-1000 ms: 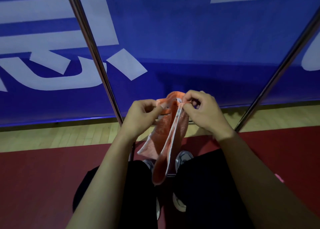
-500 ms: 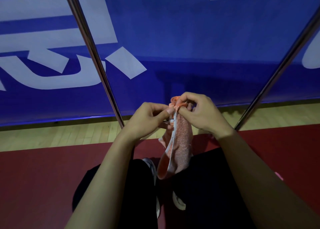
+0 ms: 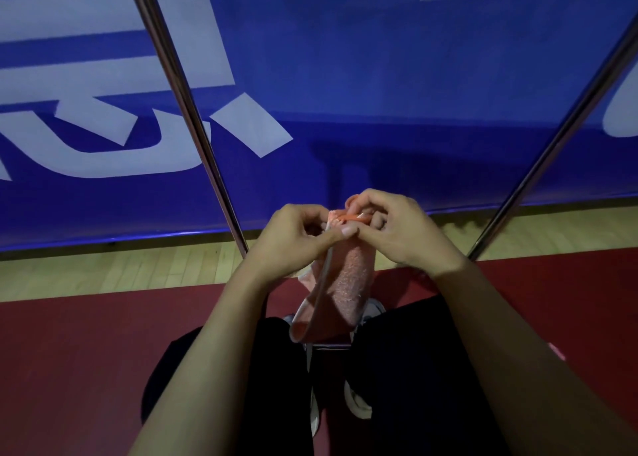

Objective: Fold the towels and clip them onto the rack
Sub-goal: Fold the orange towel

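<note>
Hands, left and right, now closer, pinching narrower-folded towel top

You pinched the folded orange towel at its top edge with your left hand and right hand, between the two rack poles, above your shoes.

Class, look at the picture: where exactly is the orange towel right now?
In the head view, centre frame, the orange towel hangs from the left hand and right hand, between two metal poles.
</note>
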A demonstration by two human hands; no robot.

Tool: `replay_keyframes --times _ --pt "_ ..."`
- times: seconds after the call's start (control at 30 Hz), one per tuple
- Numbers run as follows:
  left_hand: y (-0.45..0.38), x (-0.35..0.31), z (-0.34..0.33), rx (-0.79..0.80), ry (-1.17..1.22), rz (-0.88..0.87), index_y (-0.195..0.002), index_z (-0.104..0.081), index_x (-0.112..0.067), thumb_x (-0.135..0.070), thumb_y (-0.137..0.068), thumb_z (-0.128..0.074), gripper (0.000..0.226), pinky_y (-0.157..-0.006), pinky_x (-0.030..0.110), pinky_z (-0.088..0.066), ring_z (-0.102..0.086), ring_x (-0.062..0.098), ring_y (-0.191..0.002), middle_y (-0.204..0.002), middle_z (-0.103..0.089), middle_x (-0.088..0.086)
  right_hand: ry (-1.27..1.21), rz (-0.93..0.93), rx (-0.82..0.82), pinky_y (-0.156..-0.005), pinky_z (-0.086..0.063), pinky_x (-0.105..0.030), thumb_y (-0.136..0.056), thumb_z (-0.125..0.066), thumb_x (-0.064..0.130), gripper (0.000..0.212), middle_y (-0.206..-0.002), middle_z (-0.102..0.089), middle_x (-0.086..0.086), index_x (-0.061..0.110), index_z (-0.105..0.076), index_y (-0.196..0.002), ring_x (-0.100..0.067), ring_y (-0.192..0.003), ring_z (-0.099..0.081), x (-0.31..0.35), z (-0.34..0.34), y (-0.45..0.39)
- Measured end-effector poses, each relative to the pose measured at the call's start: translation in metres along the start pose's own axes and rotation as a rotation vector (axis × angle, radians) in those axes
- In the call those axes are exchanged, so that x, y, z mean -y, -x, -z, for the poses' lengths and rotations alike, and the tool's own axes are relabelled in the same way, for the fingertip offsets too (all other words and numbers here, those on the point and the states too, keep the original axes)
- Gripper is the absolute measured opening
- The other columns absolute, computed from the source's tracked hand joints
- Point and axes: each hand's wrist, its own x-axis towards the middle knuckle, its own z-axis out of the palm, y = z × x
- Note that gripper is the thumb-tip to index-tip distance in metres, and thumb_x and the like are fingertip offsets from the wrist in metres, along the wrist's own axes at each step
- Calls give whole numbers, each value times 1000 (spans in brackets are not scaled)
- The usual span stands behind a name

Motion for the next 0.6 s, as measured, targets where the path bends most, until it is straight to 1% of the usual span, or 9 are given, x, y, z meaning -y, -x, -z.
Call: replay_keyframes --times 0.07,0.1,0.17,0.2,0.27,0.33,0.43,0.57,0.6 --pt "-1 2 0 -14 -11 -13 -90 -76 -21 -53 -89 -76 32 -69 49 -56 -65 14 -67 -79 -74 3 5 -9 -11 -55 -44 -18 -84 -83 46 21 -76 -71 18 32 -68 -89 -1 -56 -58 3 0 1" --pt "-1 4 -1 -13 -18 -21 -92 -76 -22 -49 -92 -75 27 -66 45 -55 -63 9 -66 -78 -74 1 20 -8 -12 -55 -42 -13 -84 -82 46 22 -73 -69 20 30 -68 -88 2 -59 -60 5 0 1" --pt "0 4 0 -13 -31 -49 -99 -77 -24 -41 -98 -71 19 -61 26 -51 -64 0 -67 -80 -75 -7 82 -17 16 -62 -51 -22 -85 -79 50 23 -82 -74 14 30 -70 -89 1 -71 -66 1 1 1" --pt "1 3 2 -22 -46 -66 -101 -77 -24 -40 -99 -70 17 -63 22 -51 -66 -2 -69 -81 -76 -9 134 -35 55 -67 -54 -27 -86 -77 53 23 -87 -76 11 31 -71 -91 0 -74 -67 -3 3 1" --pt "1 6 8 -60 -96 -81 -100 -76 -26 -41 -100 -68 17 -68 30 -57 -71 4 -76 -85 -77 -8 201 -120 179 -68 -56 -29 -87 -71 60 27 -87 -76 9 34 -73 -90 1 -71 -68 -13 10 1" --pt "0 13 15 -84 -155 -75 -96 -75 -25 -47 -97 -69 22 -77 44 -58 -73 16 -81 -85 -77 -3 206 -206 258 -66 -60 -30 -92 -60 65 41 -73 -71 2 26 -71 -88 -4 -62 -70 -20 13 3" --pt "1 23 24 -95 -247 -66 -92 -70 -23 -63 -88 -66 40 -75 50 -56 -71 25 -80 -81 -73 3 211 -286 296 -53 -51 -22 -105 -42 54 44 -55 -65 4 20 -69 -98 -5 -50 -68 -21 15 6" --pt "-1 28 24 -99 -311 -69 -90 -67 -23 -65 -84 -64 43 -72 50 -54 -69 26 -79 -78 -71 4 312 -265 358 -48 -38 -10 -103 -55 48 31 -51 -63 17 22 -69 -94 6 -48 -61 -16 18 11" --pt "-1 29 24 -110 -323 -65 -89 -66 -22 -69 -82 -62 47 -72 50 -54 -68 27 -80 -78 -71 4 339 -245 354 -49 -39 -10 -101 -60 47 28 -52 -63 19 23 -70 -94 5 -50 -61 -15 19 11"
